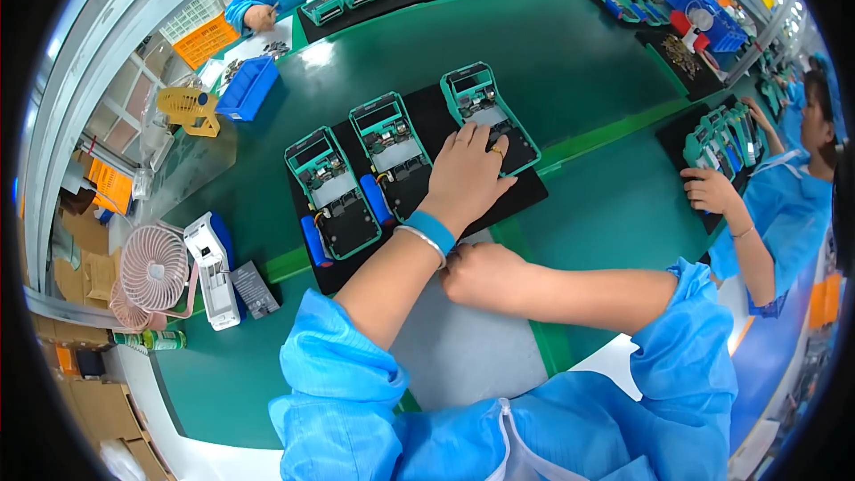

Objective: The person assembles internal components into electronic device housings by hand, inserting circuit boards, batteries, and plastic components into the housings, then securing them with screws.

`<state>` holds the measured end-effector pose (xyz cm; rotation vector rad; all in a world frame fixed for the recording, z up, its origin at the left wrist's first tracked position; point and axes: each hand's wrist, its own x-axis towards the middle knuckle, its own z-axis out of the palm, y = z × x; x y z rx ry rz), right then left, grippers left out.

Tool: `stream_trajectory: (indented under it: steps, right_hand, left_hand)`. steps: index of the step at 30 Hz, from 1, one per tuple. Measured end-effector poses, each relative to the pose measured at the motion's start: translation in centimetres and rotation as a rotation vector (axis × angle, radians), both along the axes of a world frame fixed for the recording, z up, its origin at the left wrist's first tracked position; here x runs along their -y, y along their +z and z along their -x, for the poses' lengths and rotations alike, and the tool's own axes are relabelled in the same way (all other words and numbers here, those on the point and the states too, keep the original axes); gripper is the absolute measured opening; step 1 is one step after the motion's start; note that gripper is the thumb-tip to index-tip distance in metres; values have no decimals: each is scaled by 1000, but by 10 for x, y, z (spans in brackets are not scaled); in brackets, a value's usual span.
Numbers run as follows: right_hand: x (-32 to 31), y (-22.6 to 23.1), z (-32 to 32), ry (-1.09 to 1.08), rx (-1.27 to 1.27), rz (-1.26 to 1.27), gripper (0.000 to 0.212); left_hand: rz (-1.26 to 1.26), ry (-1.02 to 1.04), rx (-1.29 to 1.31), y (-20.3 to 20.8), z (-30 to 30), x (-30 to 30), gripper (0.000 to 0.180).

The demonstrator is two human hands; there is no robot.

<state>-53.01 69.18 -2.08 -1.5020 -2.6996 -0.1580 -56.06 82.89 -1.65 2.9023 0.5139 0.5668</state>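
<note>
My left hand covers the lower half of the right green device at frame centre, so I can't see what's under the palm. The fingers lie flat and spread, gripping nothing, tips touching the device's dark lower part. My right hand sits curled at the near edge of the black mat, tucked under my left wrist; I can't tell if it holds anything. The fingertips are hidden. Two more green devices lie left of the fingers on the same mat, each with a blue cylinder alongside. Upper left: orange perforated card, blue bin. Lower left: pink fan, white box, small dark grey packet, label unreadable. Co-workers' hands are cut off at the top and right.
</note>
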Motion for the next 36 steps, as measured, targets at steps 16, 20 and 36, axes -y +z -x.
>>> stream_trajectory:
  steps: [16, 20, 36]
  right_hand:
    - [-109, 20, -143, -127, -162, -425, 14]
    - [-119, 16, -143, -131, -20, -418, 15]
    - [-121, 31, -135, -98, 273, -364, 13]
  left_hand:
    - [0, -65, 212, -14, 40, -6, 58]
    - [19, -63, 222, -16, 42, -7, 57]
    - [50, -64, 227, -15, 39, -8, 57]
